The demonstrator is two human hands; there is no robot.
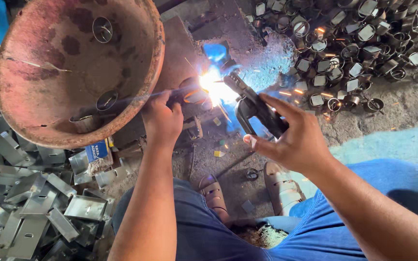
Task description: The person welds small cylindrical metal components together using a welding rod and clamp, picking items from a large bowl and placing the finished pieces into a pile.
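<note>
Sparks (214,87) between left hand (162,121) pinching workpiece and right hand (293,140) gripping electrode holder (255,106).

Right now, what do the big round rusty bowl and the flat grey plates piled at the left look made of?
Big round rusty bowl: likely steel or iron; reddish-brown rust, dull finish. Flat grey plates: apparently thin sheet metal, possibly galvanised; dull silver-grey sheen, bent edges, punched slots.

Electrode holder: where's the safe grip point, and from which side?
Grip the electrode holder on its black insulated handle at the rear, coming from the person's side, as the right hand does. Its front jaw end sits at the bright arc, so stay behind it.
</note>
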